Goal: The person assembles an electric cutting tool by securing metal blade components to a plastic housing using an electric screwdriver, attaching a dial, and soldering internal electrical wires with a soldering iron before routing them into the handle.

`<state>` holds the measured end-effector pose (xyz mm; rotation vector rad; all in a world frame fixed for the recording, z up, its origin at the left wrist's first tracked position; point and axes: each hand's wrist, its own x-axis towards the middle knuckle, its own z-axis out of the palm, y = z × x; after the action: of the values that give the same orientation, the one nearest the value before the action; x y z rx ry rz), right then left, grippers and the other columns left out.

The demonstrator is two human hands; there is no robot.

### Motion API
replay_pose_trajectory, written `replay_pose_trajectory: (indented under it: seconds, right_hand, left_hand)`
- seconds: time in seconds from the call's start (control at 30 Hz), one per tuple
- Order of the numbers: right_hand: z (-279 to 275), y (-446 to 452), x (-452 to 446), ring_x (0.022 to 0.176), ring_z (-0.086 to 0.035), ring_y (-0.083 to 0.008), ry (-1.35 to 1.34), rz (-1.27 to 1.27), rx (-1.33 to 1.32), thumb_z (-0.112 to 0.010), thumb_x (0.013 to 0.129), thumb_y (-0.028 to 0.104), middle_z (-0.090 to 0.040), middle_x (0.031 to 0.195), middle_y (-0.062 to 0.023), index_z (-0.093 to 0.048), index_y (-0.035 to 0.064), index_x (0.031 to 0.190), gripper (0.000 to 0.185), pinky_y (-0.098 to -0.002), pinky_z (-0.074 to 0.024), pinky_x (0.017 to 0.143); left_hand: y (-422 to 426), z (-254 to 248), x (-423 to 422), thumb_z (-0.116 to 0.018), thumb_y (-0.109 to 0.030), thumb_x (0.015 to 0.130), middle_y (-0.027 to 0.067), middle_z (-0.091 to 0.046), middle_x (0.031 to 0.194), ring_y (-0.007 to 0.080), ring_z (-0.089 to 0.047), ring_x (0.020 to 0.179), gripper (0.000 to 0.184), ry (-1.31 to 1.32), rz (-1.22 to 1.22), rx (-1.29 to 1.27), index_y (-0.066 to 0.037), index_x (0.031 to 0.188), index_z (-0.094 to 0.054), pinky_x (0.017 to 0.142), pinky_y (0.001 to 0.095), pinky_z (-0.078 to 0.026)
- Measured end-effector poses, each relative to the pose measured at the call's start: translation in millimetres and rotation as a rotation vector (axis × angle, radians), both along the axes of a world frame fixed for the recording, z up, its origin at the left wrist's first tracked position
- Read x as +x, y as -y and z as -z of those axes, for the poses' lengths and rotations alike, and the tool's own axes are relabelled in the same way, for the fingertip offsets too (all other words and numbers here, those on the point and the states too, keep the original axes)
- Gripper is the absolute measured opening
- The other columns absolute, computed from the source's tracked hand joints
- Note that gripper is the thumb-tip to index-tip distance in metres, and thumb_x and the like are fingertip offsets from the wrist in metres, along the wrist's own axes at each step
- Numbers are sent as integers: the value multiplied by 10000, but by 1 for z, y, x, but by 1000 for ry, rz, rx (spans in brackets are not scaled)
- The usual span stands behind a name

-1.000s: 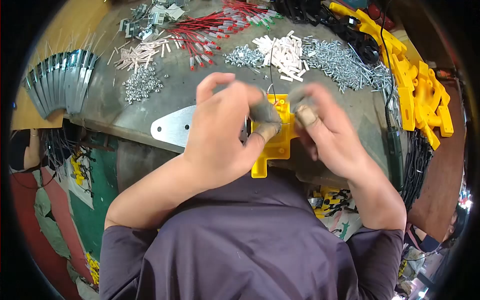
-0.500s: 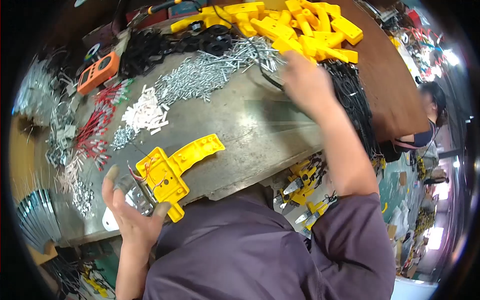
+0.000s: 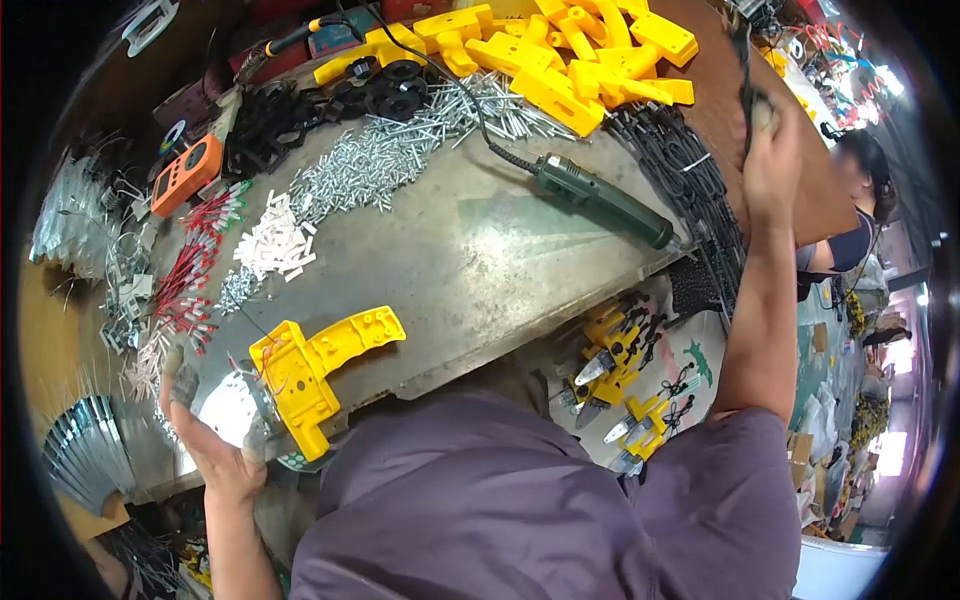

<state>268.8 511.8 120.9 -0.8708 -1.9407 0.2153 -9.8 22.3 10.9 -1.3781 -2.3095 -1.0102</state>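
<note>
Cord (image 3: 747,85) is now clenched in the right hand (image 3: 772,172); left hand (image 3: 222,458) stays spread.

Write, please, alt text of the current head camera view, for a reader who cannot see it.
A person's right hand holds a black cord at the right of a cluttered workbench, while the left hand is spread beside an open yellow shell. Farther back lie screws, white pieces, more yellow parts and a dark green power tool.

On grey flat bench (image 3: 420,245): silver metal screws (image 3: 365,165) at back, white tubes (image 3: 275,240) left of them, yellow plastic housing (image 3: 300,388) front left, dark-green cylindrical corded tool (image 3: 605,202) right
</note>
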Motion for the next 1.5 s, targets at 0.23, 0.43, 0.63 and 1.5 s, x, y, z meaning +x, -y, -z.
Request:
replay_pose_trajectory:
  seconds: [0.23,0.43,0.63,1.5]
  right_hand:
    - [-57,149,-106,751,-620,-174,-327,-1210,-332,-432,987,162,-617,905,-121,-518,-38,1136,263,-281,-498,695]
    - [-31,151,-129,609,-541,-132,-121,-886,-81,-446,968,150,-591,756,-75,-561,-37,1106,259,-251,-447,573]
    - [96,130,-92,610,-546,-146,251,-394,-741,-541,922,134,-576,771,-57,-568,-18,1142,269,-290,-454,587]
    - [80,270,-120,677,-536,-51,-30,-1055,-1294,-573,923,75,-570,815,7,-556,16,1017,112,-200,-425,546]
  left_hand:
    - [-111,-47,63,-736,-175,790,209,-390,1359,313,-530,1132,902,341,588,68,-13,1436,-128,924,399,-453]
    - [-97,-59,87,-554,-58,903,143,-620,797,268,-610,654,447,1168,556,-252,0,1274,-313,603,369,-476]
    - [-52,-33,64,-581,-17,836,183,-624,802,339,-607,686,358,338,499,-414,-17,1172,-457,574,418,-467]
    - [-43,-10,60,-637,99,805,93,-553,957,186,-632,869,486,920,175,345,-35,1155,-328,759,296,-539]
